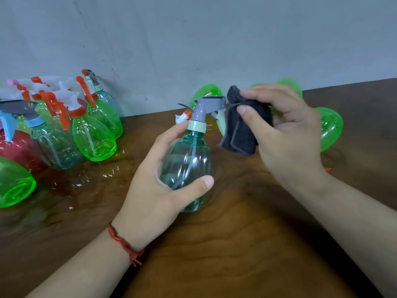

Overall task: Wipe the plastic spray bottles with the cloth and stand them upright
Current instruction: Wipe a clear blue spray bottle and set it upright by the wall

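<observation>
The left hand (159,179) is wrapped around the belly of a pale teal spray bottle (187,166), thumb across the front and fingers behind, and holds it upright near the middle of the wooden worktop (225,244); whether its base rests on the wood or hangs just above it I cannot tell. That low grasp leaves the neck and the grey trigger head (206,108) free, which is likely the point, since the right hand (285,134) brings a dark cloth (242,130) up beside that head. The right hand pinches the bunched cloth between thumb and fingers, so a firm wad faces the nozzle while the loose end droops below; the cloth sits just beside the head, and contact is hard to confirm. To the left, against the wall, a cluster of upright bottles (64,125), green, teal and red with orange, blue and grey triggers, stands close together, probably the finished ones parked clear of the working space. Behind and to the right of the hands, several green bottles (330,127) lie on their sides, seemingly the ones yet to be wiped, within easy reach of the cloth hand. A red cord bracelet (122,241) circles the left wrist.
</observation>
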### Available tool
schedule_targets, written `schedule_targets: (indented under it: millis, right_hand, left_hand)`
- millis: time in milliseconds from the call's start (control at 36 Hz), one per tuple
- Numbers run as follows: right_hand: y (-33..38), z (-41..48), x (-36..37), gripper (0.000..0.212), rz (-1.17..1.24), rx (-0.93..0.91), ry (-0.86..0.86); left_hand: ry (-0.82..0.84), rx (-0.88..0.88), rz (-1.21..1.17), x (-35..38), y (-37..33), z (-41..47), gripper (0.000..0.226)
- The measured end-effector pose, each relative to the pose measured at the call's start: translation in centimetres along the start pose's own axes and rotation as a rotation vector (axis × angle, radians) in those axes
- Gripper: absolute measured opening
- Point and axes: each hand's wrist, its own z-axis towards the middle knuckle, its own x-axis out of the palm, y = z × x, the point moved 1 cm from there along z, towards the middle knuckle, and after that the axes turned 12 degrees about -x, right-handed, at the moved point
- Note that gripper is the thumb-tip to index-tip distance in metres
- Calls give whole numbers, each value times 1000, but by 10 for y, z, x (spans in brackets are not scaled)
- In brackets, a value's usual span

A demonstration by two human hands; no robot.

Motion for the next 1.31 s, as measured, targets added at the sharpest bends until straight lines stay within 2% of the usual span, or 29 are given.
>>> schedule_targets:
  millis: [139,278,361,444,583,694,889,1139,1250,1306]
  right_hand:
    - [5,-9,9,20,-84,-70,114]
    - [18,-13,11,19,-47,-132,211]
    - [11,-6,5,19,-139,-165,191]
    - [3,-1,-1,19,-182,-90,100]
    - [15,-10,8,19,-73,-112,130]
    - [16,-13,10,18,-39,-160,198]
    - [-3,-4,0,19,-180,-75,137]
    - [6,-12,7,19,-77,-154,261]
    - [-5,-8,4,19,-76,-98,169]
    - [-9,-9,5,20,-26,-44,177]
  left_hand:
    - [38,14,127,8,-1,-4,88]
    - [23,64,236,8,-2,-3,89]
    - [20,72,254,10,-3,-3,90]
    - [27,70,261,10,-2,-5,90]
    - [25,87,308,10,0,-6,92]
    - [30,66,297,12,2,-6,90]
    - [24,24,173,11,-5,-5,84]
    - [-8,25,179,4,-5,-6,86]
    - [-13,21,87,1,-5,-3,83]
    - [-20,13,41,0,-4,-3,83]
